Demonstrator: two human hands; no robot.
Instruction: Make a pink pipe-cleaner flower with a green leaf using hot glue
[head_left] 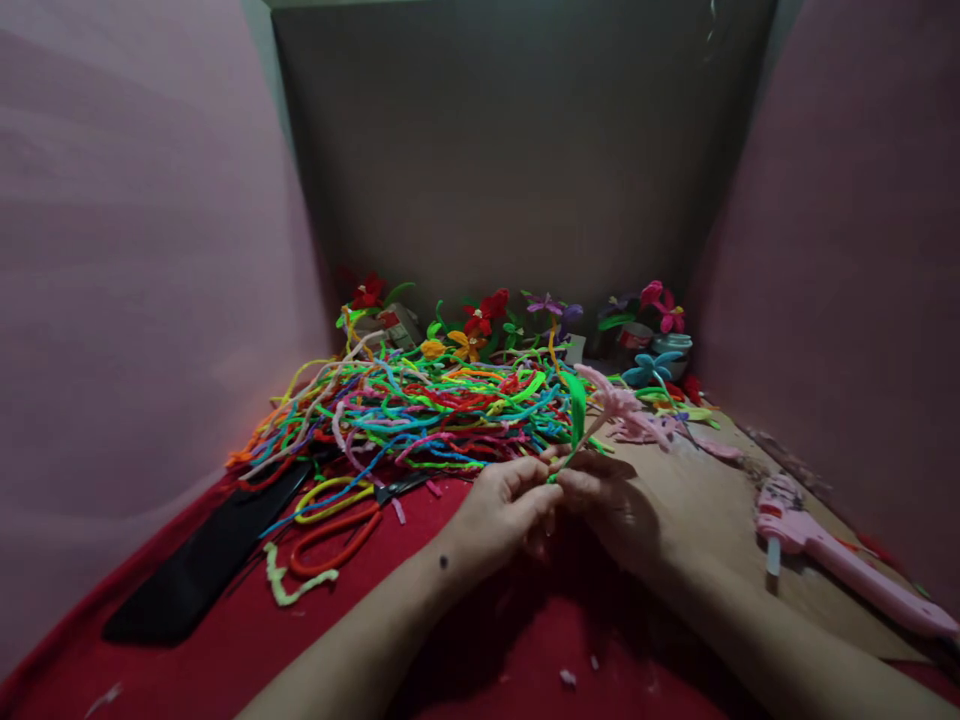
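A pink pipe-cleaner flower (616, 402) with a thin stem and a green pipe-cleaner leaf (577, 410) rises from between my hands. My left hand (512, 502) is closed, its thumb and fingers pinching the green piece at the stem. Against it, my right hand (606, 500) is closed on the lower stem; its fingertips are partly hidden. Just beyond the hands spreads a tangled heap of colourful pipe cleaners (450, 405). Scissors (341, 515) with one yellow and one red handle lie left of my left hand.
A pink glue gun (817, 550) rests on a cardboard sheet (690, 500) at the right. A black flat object (202, 560) lies on the red cloth (315, 660) at the left. Finished flowers (487, 312) stand at the back, beside a small jar (671, 345). Pink walls flank both sides.
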